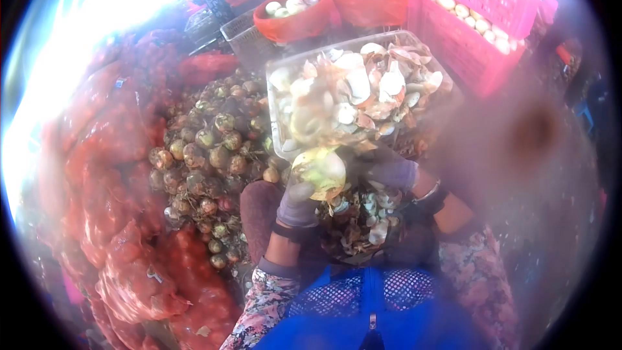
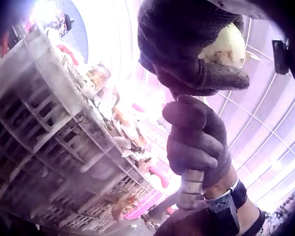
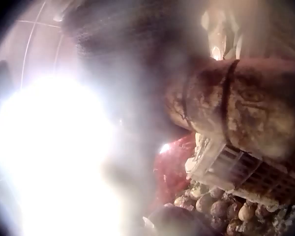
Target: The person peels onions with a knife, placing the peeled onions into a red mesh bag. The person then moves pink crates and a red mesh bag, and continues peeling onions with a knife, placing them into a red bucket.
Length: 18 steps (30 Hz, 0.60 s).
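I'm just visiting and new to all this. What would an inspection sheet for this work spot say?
Surface: loose peelings in front of the person; what lies under them is hidden.
Job's things: a pale onion, held near a crate heaped with skins; a banded handle, its working end not visible.
Clutter: a pile of unpeeled onions left of the crate; red net sacks farther left.
Hands: both gloved; left hand grips the pale onion, right hand the banded handle.
Cables: nothing seen.
Surroundings: pink crates and a red basket holding pale bulbs; glare at upper left.
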{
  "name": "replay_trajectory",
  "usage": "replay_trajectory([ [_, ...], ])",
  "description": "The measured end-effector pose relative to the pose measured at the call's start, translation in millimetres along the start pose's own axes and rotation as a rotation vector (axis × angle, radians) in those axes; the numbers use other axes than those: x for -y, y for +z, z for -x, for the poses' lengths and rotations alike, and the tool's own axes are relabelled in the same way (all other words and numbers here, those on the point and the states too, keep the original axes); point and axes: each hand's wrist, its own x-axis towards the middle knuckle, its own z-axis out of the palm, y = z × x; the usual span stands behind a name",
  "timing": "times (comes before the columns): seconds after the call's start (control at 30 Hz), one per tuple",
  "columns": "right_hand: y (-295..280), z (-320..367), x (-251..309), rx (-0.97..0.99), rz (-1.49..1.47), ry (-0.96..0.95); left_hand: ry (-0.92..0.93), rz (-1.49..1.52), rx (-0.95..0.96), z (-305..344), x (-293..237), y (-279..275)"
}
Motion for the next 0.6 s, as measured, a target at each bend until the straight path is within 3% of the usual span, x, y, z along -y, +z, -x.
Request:
replay_trajectory([
  [0.03, 1.3, 9.4, 7.9, -0.065, -0.001, -0.05, -0.002, 0.007, -0.001, 0.1, -2.8, -1.0],
  [0.1, 6.0, 13.2, 8.7, -0.183, 0.043, -0.364, -0.068, 0.015, -0.012, 3.5, -3.0, -7.8],
  [0.17, 10.8, 1.8, -4.0, -0.285, 0.133, -0.891, -0.151, 0.037, 0.05, 2.9, 1.3, -11.6],
  [0.2, 5.1, -2.8, -9.0, -0.167, 0.324, -0.71, -0.202, 0.052, 0.115, 2.4, 6.0, -11.3],
  [0.27, 4.1, 3.9, -17.7, -0.204, 0.272, -0.836, -0.296, 0.021, 0.217, 4.5, 14.0, -26.6],
  [0.33, -1.6, 3.0, -24.3, -0.195, 0.237, -0.939, -0.325, -0.014, 0.18, 8.3, 5.9, -12.3],
  [0.5, -5.3, 10.1, -15.0, -0.239, 0.371, -0.944, -0.278, -0.192, 0.055, 0.6, 1.2, 3.3],
  [0.53, -4.2, 10.0, -11.7, -0.222, 0.355, -0.954, -0.25, -0.374, 0.02, -0.3, -0.3, 8.7],
  [0.6, 0.5, 1.2, -13.8, -0.463, 0.612, -1.079, -0.176, -0.46, 0.011, -2.1, 9.5, 4.6],
])
